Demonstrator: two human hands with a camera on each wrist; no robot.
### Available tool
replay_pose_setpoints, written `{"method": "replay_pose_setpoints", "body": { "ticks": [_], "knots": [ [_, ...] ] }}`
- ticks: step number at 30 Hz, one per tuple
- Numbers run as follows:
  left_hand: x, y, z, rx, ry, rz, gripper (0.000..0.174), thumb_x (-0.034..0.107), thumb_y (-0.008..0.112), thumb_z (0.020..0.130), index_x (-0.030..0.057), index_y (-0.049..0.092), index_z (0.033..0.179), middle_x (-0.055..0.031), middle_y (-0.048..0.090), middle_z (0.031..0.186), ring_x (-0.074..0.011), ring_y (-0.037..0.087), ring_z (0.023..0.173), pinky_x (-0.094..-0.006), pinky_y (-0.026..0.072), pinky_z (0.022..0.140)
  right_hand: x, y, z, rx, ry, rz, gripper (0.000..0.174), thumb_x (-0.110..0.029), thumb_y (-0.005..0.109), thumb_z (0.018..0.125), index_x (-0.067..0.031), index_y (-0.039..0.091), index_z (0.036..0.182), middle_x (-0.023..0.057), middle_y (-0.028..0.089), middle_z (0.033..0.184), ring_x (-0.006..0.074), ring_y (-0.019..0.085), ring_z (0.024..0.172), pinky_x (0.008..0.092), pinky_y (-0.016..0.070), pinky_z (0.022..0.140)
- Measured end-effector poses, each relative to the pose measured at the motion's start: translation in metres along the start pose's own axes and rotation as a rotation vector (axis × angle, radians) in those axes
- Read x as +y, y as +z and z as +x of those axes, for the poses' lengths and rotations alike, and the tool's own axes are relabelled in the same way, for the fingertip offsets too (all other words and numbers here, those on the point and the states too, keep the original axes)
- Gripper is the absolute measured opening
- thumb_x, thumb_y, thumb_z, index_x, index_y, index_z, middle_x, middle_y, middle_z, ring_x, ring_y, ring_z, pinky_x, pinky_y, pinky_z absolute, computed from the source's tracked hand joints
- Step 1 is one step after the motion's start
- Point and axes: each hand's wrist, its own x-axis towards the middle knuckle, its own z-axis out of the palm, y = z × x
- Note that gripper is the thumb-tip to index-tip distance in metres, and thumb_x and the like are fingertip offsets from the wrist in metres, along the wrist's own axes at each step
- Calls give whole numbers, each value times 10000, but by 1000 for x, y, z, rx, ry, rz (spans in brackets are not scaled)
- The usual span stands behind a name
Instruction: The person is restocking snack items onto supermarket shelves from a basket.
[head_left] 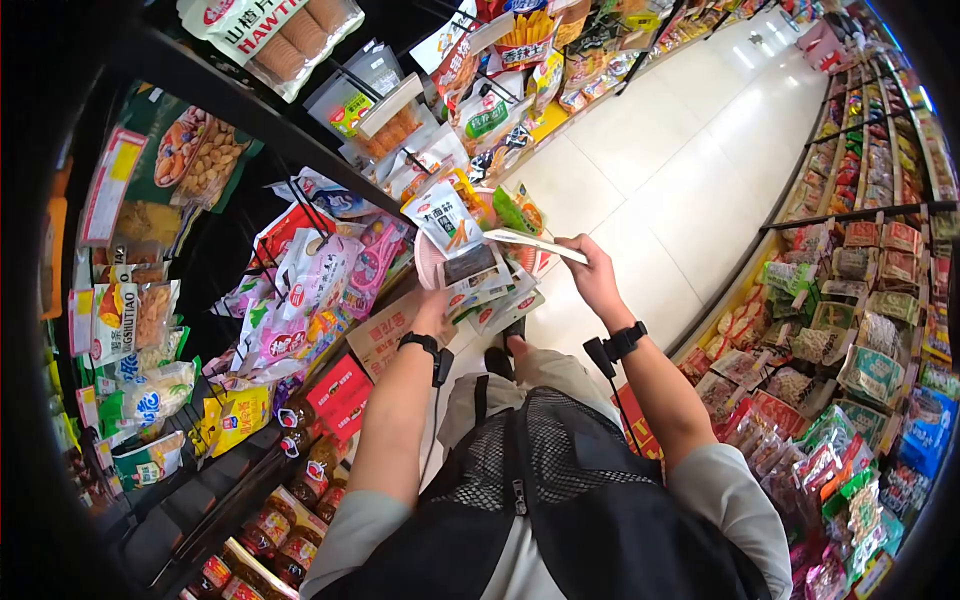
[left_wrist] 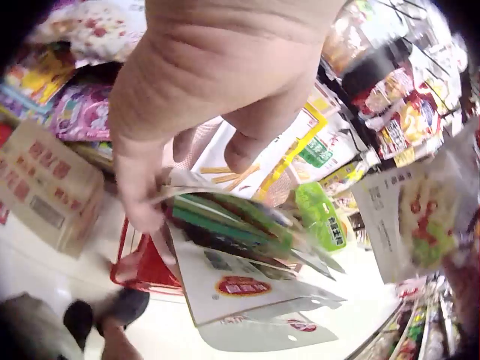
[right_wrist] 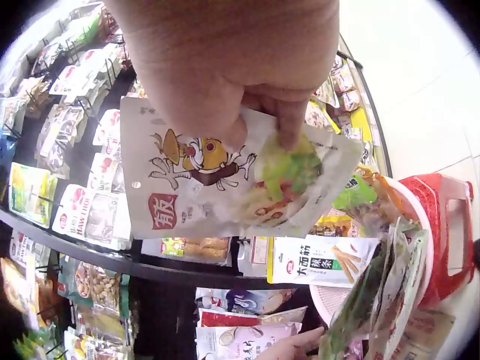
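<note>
My right hand [head_left: 595, 275] pinches a white snack packet [right_wrist: 202, 210] by its edge, thumb on the printed side with a cartoon figure. Lower and to the left, my left hand [head_left: 432, 315] grips several flat snack packets [left_wrist: 232, 292] in a loose bundle, their edges fanned out. Behind the bundle is a pink round basket [right_wrist: 424, 232], partly hidden by packets. A white packet with a picture of snack sticks [right_wrist: 322, 259] and a green packet [left_wrist: 321, 217] sit at the basket.
A red plastic stool or crate [right_wrist: 444, 262] stands by the basket. Racks of hanging snack bags [head_left: 320, 270] line the left, with a cardboard box [head_left: 390, 330] below. Across the tiled aisle [head_left: 640, 180], another shelf of packets [head_left: 870, 370] runs along the right.
</note>
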Motion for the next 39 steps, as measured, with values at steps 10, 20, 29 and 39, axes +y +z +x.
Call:
{"method": "replay_pose_setpoints", "body": {
  "ticks": [10, 20, 29, 39],
  "knots": [
    [18, -4, -25, -172, 258, -650, 561, 304, 578, 961, 87, 358, 1430, -196, 412, 1457, -371, 512, 1260, -476, 471, 995, -24, -29, -82, 142, -33, -48, 129, 11, 639, 897, -8, 667, 1022, 82, 702, 936, 130, 622, 877, 269, 494, 802],
    [16, 79, -113, -219, 488, 56, 517, 94, 601, 894, 79, 438, 1384, -149, 535, 1347, -226, 576, 1135, -389, 490, 903, 7, -66, -99, 75, 33, -2, 69, -23, 570, 947, -23, 625, 907, 21, 629, 823, 91, 573, 792, 259, 486, 734],
    [65, 227, -143, -611, 550, 216, 455, 106, 673, 897, -17, 523, 1308, -86, 633, 1220, -153, 597, 1094, -325, 468, 981, 29, -164, -29, -129, 303, 448, 268, -111, 576, 979, -26, 577, 1233, 60, 660, 1078, 135, 649, 924, 284, 594, 729],
    [134, 474, -93, -704, 295, 31, 385, 27, 583, 938, -9, 498, 1312, -120, 613, 1269, -208, 626, 1114, -350, 504, 973, 54, -386, 44, -6, 341, 311, 351, -138, 658, 924, -29, 585, 1250, 33, 675, 993, 102, 628, 866, 262, 546, 694]
  ]
}}
